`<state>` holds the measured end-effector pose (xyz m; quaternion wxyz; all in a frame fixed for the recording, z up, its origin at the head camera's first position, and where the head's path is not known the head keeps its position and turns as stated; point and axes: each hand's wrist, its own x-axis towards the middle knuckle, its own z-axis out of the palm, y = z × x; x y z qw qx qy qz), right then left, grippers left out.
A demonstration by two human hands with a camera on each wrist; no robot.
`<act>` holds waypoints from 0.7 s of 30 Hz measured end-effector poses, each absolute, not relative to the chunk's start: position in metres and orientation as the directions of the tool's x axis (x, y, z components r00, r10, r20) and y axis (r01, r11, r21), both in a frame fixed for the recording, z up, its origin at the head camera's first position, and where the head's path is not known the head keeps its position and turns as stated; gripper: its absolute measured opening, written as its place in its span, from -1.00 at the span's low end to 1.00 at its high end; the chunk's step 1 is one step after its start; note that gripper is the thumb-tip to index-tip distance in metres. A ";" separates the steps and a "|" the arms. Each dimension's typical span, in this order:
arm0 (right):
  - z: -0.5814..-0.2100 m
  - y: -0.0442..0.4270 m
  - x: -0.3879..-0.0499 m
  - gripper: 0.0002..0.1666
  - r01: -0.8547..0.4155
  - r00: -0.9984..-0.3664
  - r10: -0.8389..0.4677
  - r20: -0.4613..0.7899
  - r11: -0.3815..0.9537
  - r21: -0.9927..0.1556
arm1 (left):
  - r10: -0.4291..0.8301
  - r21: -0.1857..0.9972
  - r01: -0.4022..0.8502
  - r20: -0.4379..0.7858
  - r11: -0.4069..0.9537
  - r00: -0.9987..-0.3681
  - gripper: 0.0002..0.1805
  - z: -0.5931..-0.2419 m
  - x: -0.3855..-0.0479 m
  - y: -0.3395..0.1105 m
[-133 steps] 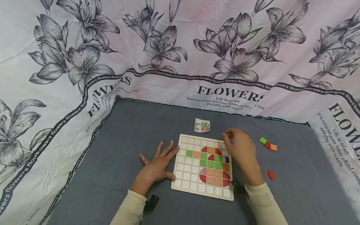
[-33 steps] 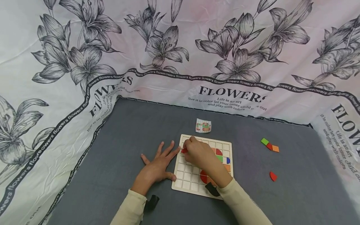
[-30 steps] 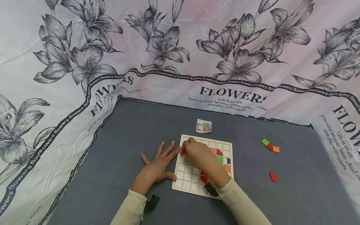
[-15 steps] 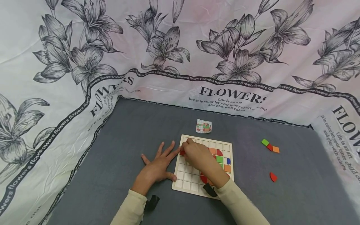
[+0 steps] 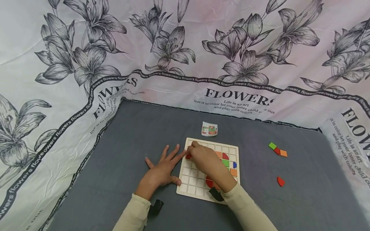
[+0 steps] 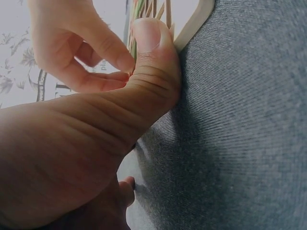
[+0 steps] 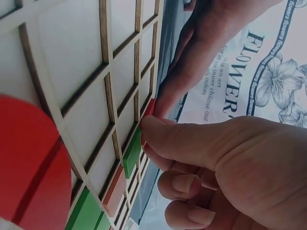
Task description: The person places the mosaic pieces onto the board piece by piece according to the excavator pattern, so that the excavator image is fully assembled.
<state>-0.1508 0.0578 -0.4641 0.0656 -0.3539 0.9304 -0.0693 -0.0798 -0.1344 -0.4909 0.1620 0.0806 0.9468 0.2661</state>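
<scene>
A square wooden grid board (image 5: 192, 189) lies on the grey cloth, with green, orange, red and blue tiles in some of its cells. My left hand (image 5: 162, 171) is spread flat beside it, index fingertip and thumb against the board's left edge. Reaching across the board, my right hand (image 5: 203, 158) pinches a red tile (image 5: 188, 156) at the left column. Close up in the right wrist view, that red tile (image 7: 149, 108) sits at the thumb tip, beside a green tile (image 7: 132, 155) in the grid. Its full shape is hidden by the fingers.
A small printed pattern card (image 5: 209, 129) lies behind the board. To the right are a loose green tile (image 5: 272, 146), a red tile (image 5: 277, 150) and an orange tile (image 5: 283, 153), with a red rounded tile (image 5: 280, 181) nearer. A flower-printed curtain (image 5: 173, 64) borders the cloth.
Since the oldest frame my right hand has moved from the board's right edge to its left column, bringing a red tile. Over the last second it shifts only slightly. My left hand stays put.
</scene>
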 end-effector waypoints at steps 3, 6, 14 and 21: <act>-0.462 0.059 -0.152 -0.77 -0.654 -0.737 -0.673 -0.066 0.734 -0.181 | 0.239 0.532 0.066 -0.263 0.844 -0.935 0.29 -0.491 -0.080 -0.135; -0.461 0.063 -0.155 -0.74 -0.649 -0.743 -0.668 -0.046 0.735 -0.197 | 0.240 0.532 0.068 -0.262 0.844 -0.935 0.29 -0.490 -0.081 -0.135; -0.455 0.087 -0.166 -0.65 -0.578 -0.792 -0.610 0.004 0.748 -0.327 | 0.236 0.535 0.067 -0.254 0.842 -0.938 0.28 -0.489 -0.080 -0.135; -0.455 0.129 -0.177 -0.52 -0.477 -0.864 -0.501 0.042 0.790 -0.384 | 0.231 0.540 0.061 -0.252 0.839 -0.940 0.28 -0.488 -0.079 -0.133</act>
